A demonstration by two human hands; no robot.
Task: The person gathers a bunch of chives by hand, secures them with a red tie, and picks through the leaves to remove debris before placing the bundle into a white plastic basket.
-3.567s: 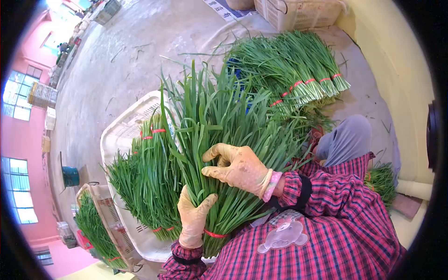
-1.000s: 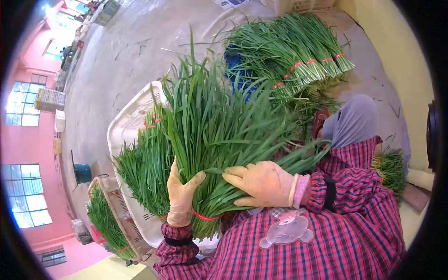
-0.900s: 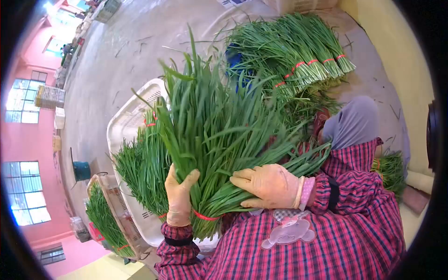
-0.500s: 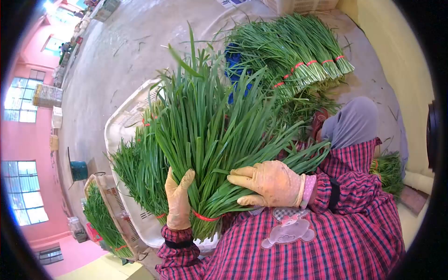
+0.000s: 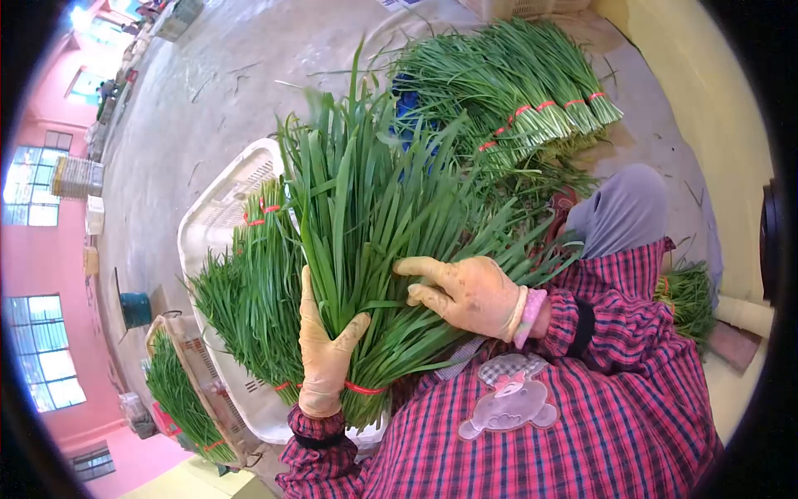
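Observation:
A big bundle of garlic chives [image 5: 357, 224] rises in front of me, its green leaves fanned out and a red band [image 5: 366, 388] round its lower end. My left hand [image 5: 324, 358], in a pale glove, grips the bundle's left side, thumb in front and finger pointing up along the leaves. On the right side, my gloved right hand [image 5: 470, 291] rests at the leaves with its index finger stretched out and its fingers apart. Some fingertips are hidden among the leaves.
A white plastic crate [image 5: 249, 170] with more banded chives stands left of the bundle, and another crate [image 5: 199, 366] lies beyond it. Several banded bundles [image 5: 540, 83] lie on the floor sheet at the upper right. My bent knee [image 5: 628, 208] is on the right.
My right hand has moved up and left over the leaves, its index finger now straighter. My left hand has opened its thumb wider. The view has shifted slightly.

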